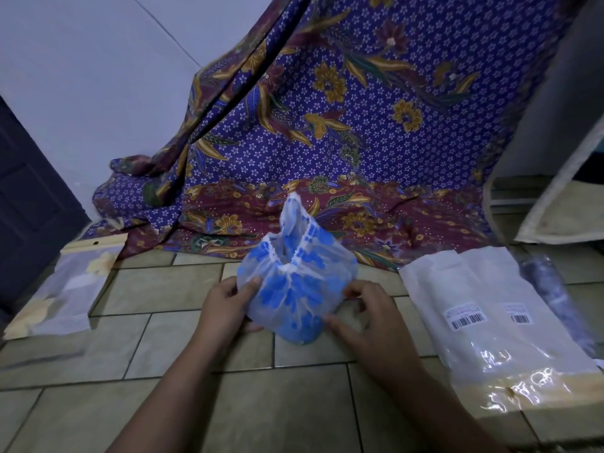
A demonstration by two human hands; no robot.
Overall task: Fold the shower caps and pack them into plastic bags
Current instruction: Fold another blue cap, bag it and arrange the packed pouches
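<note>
A translucent shower cap [294,289] with blue flower prints and a white elastic rim is held up above the tiled floor, its gathered opening facing up and away. My left hand [225,308] pinches its left edge. My right hand [369,315] grips its right side and lower edge. A stack of clear plastic bags [490,325] with barcode labels lies flat on the floor to the right. Another clear bag [65,295] with a pale yellow-patterned item inside lies to the left.
A blue and maroon batik cloth [327,125] hangs down behind the cap and spills onto the beige floor tiles [268,413]. A dark door [29,204] stands at the left. A pale padded board [562,207] leans at the right.
</note>
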